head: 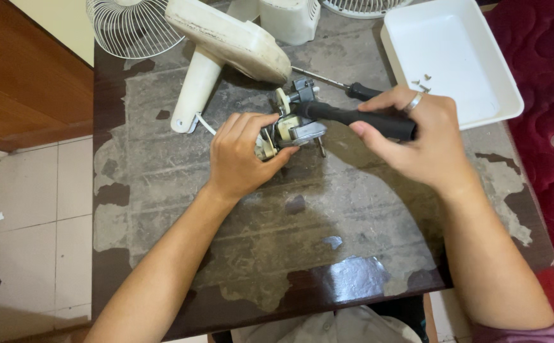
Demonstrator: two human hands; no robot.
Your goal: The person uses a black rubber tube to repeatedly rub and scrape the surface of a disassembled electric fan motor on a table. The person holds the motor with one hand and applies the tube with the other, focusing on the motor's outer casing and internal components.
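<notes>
Head view, looking down: the left hand (242,155) is closed around a small fan motor (293,127), fingers curled over its near side and thumb pressed against its lower edge, so the motor sits pinned on the table just past the fingertips. The right hand (416,136) is wrapped around the black handle of a screwdriver (359,117), a ring on one finger; the handle lies nearly level and its front end meets the top of the motor, right beside the left hand's knuckles. Whether the tip sits in a screw cannot be told, as the motor housing hides it. A short metal shaft sticks out below the motor, between the two hands.

Just beyond the right hand's fingers lies a second screwdriver (343,86), its thin shank pointing away toward the fan parts. Farther out past the motor rests a cream plastic fan housing with its stand column (226,44), tilted across the table, with a wire fan grille (131,25) to the left of it. Off to the far right of the right hand sits a white plastic tray (473,101) with a few small screws (421,82) lying inside near its closer wall. Everything rests on a dark wooden table (258,241) whose surface is worn and peeling. A dark red mattress (547,95) borders the table on the right side.
</notes>
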